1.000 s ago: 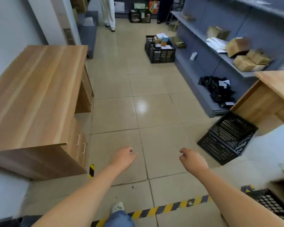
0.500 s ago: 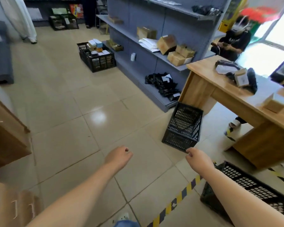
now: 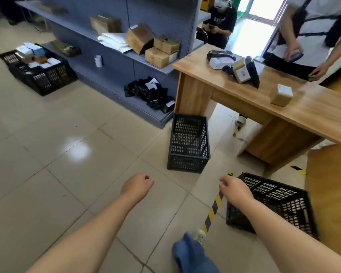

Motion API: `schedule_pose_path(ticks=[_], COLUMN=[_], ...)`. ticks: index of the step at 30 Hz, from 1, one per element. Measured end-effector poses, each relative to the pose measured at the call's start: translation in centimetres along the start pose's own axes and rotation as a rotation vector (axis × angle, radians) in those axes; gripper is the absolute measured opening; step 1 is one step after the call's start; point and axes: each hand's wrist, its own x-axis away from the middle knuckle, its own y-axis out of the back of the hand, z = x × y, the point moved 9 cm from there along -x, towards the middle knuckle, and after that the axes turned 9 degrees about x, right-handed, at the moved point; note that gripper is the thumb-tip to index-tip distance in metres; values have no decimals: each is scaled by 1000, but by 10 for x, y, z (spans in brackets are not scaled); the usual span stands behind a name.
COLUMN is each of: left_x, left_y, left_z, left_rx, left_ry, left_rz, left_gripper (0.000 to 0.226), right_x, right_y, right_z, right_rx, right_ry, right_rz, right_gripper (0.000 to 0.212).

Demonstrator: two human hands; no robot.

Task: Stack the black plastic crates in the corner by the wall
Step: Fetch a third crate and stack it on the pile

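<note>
An empty black plastic crate (image 3: 188, 142) stands on the tiled floor by the corner of a wooden desk. A second black crate (image 3: 274, 201) lies tilted on the floor at the lower right, partly behind my right forearm. My right hand (image 3: 235, 189) hovers over that crate's near left corner, fingers curled, holding nothing. To its left, over bare tiles, my left hand (image 3: 137, 186) is loosely closed and also holds nothing. A third black crate (image 3: 37, 73), filled with small boxes, sits at the far left by the shelving.
Grey shelving (image 3: 110, 36) with cardboard boxes runs along the back. The wooden desk (image 3: 264, 99) with parcels fills the right. One person sits behind it (image 3: 220, 22), another stands at the far right (image 3: 313, 36). Yellow-black floor tape (image 3: 213, 209) passes between the crates.
The view has swung right: the wooden cabinet on the left is gone, the desk and both empty crates have come closer. My right hand now hovers at the nearer crate.
</note>
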Motion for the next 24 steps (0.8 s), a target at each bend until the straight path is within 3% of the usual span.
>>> schedule_pose_path(ticks=[14, 24], left_x=[-163, -253], left_y=[-46, -66], left_z=[-109, -107], left_rx=[70, 112], left_ry=[143, 272], left_rz=[-43, 0], left_gripper=[35, 39], right_x=[-219, -338], right_y=[56, 46], right_z=[-67, -58], right_rx=[45, 61], right_ry=[45, 62], right_rz=[127, 273], right_gripper=[37, 35])
